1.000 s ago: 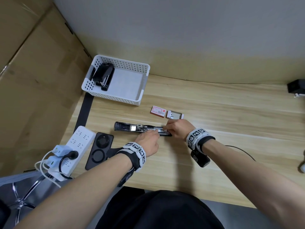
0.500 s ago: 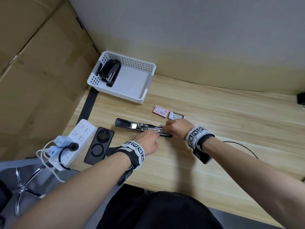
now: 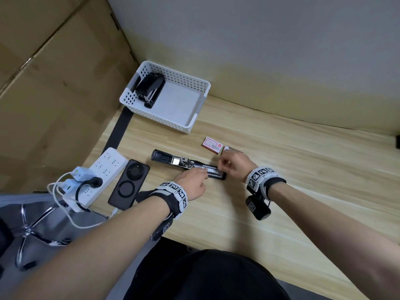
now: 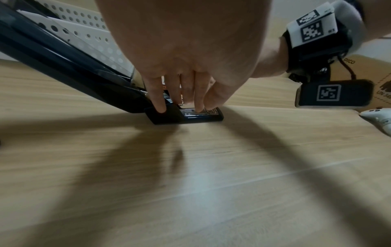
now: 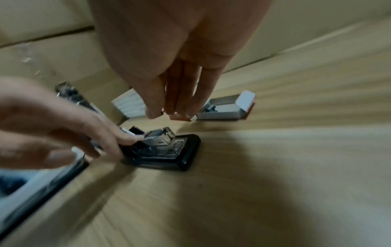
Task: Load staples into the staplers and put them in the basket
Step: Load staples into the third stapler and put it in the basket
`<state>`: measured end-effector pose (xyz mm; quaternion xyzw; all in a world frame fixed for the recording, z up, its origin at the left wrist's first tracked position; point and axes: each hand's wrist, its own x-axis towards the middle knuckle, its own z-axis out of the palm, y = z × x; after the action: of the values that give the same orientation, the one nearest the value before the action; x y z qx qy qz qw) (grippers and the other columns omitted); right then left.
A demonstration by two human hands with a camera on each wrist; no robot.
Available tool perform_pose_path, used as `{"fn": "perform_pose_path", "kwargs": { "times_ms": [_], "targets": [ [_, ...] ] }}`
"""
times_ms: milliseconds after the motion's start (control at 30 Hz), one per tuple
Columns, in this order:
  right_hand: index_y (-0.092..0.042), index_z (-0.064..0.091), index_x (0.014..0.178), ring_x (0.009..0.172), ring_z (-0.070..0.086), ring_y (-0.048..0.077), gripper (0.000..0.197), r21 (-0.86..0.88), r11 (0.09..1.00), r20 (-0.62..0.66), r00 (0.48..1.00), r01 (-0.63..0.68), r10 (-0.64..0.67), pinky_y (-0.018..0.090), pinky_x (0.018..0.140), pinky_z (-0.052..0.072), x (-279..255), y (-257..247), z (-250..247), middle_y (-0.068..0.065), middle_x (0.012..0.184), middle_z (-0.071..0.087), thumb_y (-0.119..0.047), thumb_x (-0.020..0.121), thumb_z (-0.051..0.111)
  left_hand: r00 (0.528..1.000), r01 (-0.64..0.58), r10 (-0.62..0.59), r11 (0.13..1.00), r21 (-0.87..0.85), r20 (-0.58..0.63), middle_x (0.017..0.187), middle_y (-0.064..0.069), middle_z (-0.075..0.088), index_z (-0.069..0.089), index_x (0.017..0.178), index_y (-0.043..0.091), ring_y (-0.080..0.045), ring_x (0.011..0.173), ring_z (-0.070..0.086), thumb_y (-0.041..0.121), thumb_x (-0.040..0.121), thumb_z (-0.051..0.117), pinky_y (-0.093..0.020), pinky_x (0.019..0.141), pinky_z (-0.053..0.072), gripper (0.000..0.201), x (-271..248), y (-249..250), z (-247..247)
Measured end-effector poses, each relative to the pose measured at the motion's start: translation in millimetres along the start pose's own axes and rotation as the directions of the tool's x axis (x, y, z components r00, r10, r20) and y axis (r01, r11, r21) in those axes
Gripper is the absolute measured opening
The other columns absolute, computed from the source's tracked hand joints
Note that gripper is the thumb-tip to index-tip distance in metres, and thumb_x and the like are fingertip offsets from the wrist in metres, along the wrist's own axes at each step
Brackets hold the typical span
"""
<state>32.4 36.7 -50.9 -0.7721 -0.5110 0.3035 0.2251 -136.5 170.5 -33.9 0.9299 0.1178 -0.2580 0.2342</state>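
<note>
Stapler (image 3: 187,165) lies swung fully open on the wooden table (image 3: 281,169), centre of head view – black lid end pointing to 10 o'clock, base end w/ metal anvil plate toward 4 o'clock. Left hand (image 3: 191,182) comes in from 7 o'clock; its fingertips (image 4: 159,108) press down on the base & the metal staple channel, fingers fairly straight, not wrapped round anything. Right hand (image 3: 234,164) hovers just above the base end from 3 o'clock, fingers hanging down together, tips close; right wrist view is too blurred to tell whether they pinch anything – cannot tell.

Second stapler (image 3: 150,88), black & closed, sits inside the white perforated basket (image 3: 194,118) at 11 o'clock, against its left wall. Two staple boxes just beyond the right hand at 1 o'clock: closed red-white box (image 3: 212,145) and an open box (image 5: 227,108), flap up, staples inside.

Left edge, 9 o'clock: white power strip (image 3: 99,172) w/ plugs & cables, black phone (image 3: 129,184) beside it. Cardboard (image 3: 54,83) stands at the table's left.
</note>
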Motion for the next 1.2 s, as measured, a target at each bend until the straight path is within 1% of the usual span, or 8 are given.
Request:
{"fn": "perform_pose_path", "kwargs": {
  "times_ms": [133,267,333,467,667,900,1033,1200],
  "targets": [
    [-0.028,0.064,0.077,0.073,0.062,0.013,0.009,0.279,0.928,-0.171,0.938,-0.248,0.302,0.033,0.074,0.052,-22,20,15,-0.011,0.076,0.066,-0.019,0.078,0.067,1.0,-0.003,0.003,1.0,0.023,0.005,0.147,0.006,0.046,0.063,0.116,0.017,-0.019,0.13,0.046,0.018,0.088,0.045,-0.036,0.102,0.044,0.033,4,-1,1],
    [-0.029,0.071,0.105,0.082,0.063,0.009,0.025,0.277,0.912,-0.133,0.928,-0.302,0.348,0.026,0.08,0.051,-52,34,28,-0.01,0.09,0.07,-0.015,0.086,0.062,1.0,-0.017,0.017,0.998,0.06,0.008,0.129,0.0,0.057,0.063,0.11,0.014,-0.021,0.119,0.052,0.018,0.088,0.044,-0.039,0.098,0.046,0.03,8,-2,1],
    [-0.021,0.075,0.103,0.091,0.066,0.014,0.02,0.245,0.898,-0.129,0.905,-0.366,0.405,0.029,0.088,0.051,-60,37,32,-0.003,0.099,0.073,-0.014,0.088,0.064,1.0,-0.014,0.013,0.997,0.073,0.023,0.126,0.0,0.058,0.062,0.108,0.015,-0.022,0.117,0.054,0.02,0.087,0.043,-0.041,0.097,0.047,0.029,10,-3,0],
    [-0.017,0.078,0.091,0.087,0.068,0.011,0.011,0.32,0.84,-0.171,0.845,-0.439,0.506,0.026,0.089,0.052,-62,36,35,-0.004,0.093,0.075,-0.012,0.085,0.07,0.999,-0.036,0.032,0.994,0.106,0.038,0.121,-0.001,0.059,0.062,0.106,0.014,-0.023,0.113,0.056,0.02,0.086,0.043,-0.041,0.095,0.049,0.029,11,-2,-1],
    [-0.025,0.074,0.073,0.078,0.066,0.002,0.011,0.326,0.805,-0.2,0.795,-0.497,0.572,0.023,0.082,0.054,-71,37,38,-0.014,0.079,0.073,-0.016,0.078,0.075,0.997,-0.062,0.054,0.989,0.135,0.06,0.112,0.0,0.059,0.061,0.106,0.015,-0.023,0.106,0.057,0.019,0.087,0.043,-0.04,0.092,0.049,0.026,12,1,-6],
    [-0.029,0.071,0.1,0.085,0.065,0.011,0.022,0.188,0.827,-0.229,0.795,-0.53,0.561,0.029,0.076,0.053,-87,41,39,-0.011,0.09,0.071,-0.028,0.079,0.076,0.996,-0.049,0.033,0.982,0.184,0.087,0.114,-0.001,0.06,0.061,0.108,0.017,-0.024,0.106,0.057,0.022,0.087,0.043,-0.04,0.092,0.049,0.028,12,5,-11],
    [-0.022,0.077,0.094,0.087,0.066,0.017,0.016,0.205,0.832,-0.241,0.797,-0.516,0.554,0.027,0.078,0.049,-84,41,38,-0.001,0.091,0.074,-0.022,0.078,0.077,0.997,-0.047,0.034,0.98,0.196,0.066,0.113,-0.002,0.061,0.062,0.106,0.015,-0.026,0.106,0.057,0.02,0.087,0.045,-0.035,0.086,0.049,0.025,13,7,-12],
    [-0.02,0.077,0.084,0.082,0.064,0.012,0.013,0.337,0.849,-0.263,0.825,-0.407,0.5,0.025,0.078,0.048,-76,28,34,-0.006,0.085,0.073,-0.026,0.074,0.082,0.998,-0.051,0.042,0.979,0.2,0.051,0.116,-0.001,0.06,0.061,0.109,0.015,-0.025,0.109,0.055,0.021,0.089,0.045,-0.034,0.086,0.047,0.027,12,8,-12]
  ]
}}
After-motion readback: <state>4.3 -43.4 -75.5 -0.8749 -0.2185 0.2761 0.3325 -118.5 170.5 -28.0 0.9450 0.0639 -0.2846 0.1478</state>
